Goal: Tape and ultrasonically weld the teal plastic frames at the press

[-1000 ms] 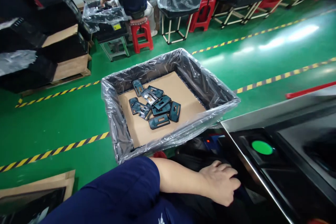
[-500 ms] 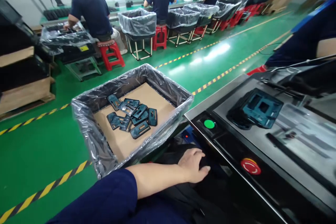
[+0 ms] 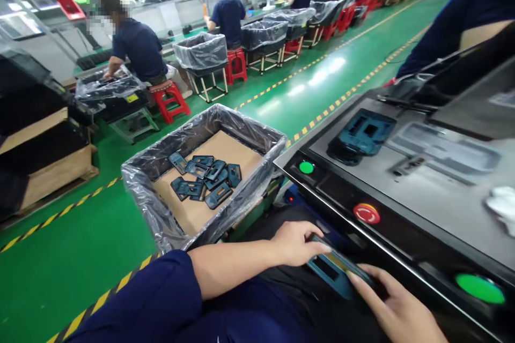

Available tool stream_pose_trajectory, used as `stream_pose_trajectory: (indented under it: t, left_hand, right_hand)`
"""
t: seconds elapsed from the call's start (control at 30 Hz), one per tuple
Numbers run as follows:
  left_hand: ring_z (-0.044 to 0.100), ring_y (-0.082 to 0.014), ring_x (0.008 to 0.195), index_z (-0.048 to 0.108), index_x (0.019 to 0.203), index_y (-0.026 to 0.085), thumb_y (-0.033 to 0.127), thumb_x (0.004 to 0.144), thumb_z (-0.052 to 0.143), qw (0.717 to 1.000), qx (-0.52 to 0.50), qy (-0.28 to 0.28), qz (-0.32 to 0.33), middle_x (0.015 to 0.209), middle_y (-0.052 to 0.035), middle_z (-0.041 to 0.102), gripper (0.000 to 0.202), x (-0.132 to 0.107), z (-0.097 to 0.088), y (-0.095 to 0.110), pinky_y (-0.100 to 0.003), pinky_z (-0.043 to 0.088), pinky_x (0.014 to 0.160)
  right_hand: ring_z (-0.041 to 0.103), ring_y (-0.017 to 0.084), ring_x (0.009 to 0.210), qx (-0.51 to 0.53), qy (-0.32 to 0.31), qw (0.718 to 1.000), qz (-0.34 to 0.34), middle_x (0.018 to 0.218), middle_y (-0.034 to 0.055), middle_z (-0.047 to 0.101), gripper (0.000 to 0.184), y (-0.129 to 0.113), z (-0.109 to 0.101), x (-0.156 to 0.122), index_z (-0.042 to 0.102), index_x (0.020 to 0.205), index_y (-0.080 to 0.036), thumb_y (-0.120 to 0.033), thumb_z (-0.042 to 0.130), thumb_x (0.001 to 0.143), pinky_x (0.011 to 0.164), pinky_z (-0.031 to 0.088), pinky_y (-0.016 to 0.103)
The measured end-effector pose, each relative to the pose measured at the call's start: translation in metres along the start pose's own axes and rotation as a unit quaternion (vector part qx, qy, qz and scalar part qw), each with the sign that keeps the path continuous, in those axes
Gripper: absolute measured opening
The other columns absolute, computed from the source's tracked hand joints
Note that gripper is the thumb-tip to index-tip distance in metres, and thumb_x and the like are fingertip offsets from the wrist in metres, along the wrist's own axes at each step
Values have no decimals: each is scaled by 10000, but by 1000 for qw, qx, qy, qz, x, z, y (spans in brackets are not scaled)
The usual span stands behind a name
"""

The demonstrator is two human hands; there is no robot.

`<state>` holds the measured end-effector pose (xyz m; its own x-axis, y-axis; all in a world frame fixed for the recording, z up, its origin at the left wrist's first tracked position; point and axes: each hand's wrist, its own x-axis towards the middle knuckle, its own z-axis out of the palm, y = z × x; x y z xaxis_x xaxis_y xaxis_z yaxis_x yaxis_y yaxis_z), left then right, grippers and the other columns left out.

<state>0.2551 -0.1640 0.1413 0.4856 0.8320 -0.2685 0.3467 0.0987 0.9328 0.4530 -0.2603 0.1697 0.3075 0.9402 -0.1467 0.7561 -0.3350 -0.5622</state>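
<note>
Left hand [image 3: 296,244] pinching one end of a slotted plate [image 3: 343,284], right hand [image 3: 396,300] pinching the other: I've got both sets of fingers closed to its thickness, plate tilted beside the machine's surface [image 3: 446,209]. Partway along, I'd judge: similar plates [image 3: 219,194] already piled in the lined bin [image 3: 139,193], this one in hand, dark parts [image 3: 368,131] lying on the surface.
</note>
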Motion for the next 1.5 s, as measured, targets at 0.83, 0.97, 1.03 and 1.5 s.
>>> stream_pose_trajectory:
  t: [0.83,0.97,1.03,1.5]
  left_hand:
    - [509,-300,1245,444,1370,134,455,715,755,961,253,67,85,1311,-163,531,793,-14,28,48,-428,410,1053]
    - [574,-247,1167,580,1246,147,267,848,605,964,226,74,117,1226,-114,630,416,-6,20,41,-397,425,1052]
    - [599,-232,1128,613,1222,157,245,867,562,969,205,78,116,1204,-98,655,369,-2,18,38,-383,443,1035]
    - [641,-174,793,686,1093,131,498,613,775,970,-215,67,-89,987,-78,715,611,13,4,14,-260,503,655]
  right_hand:
    - [641,210,843,214,68,974,-10,942,71,708,395,-10,10,-18,663,1010,-200,-465,385,918,785,494,335]
    - [632,210,837,229,58,971,32,928,57,707,399,-3,9,-15,677,978,-205,-483,402,898,763,480,334]
    - [622,205,827,243,52,968,42,910,53,703,405,0,11,-12,680,979,-200,-487,407,896,758,475,331]
    - [471,302,1240,-21,0,974,-224,1389,166,452,807,-14,-26,-32,471,1375,-197,-466,777,679,1023,432,451]
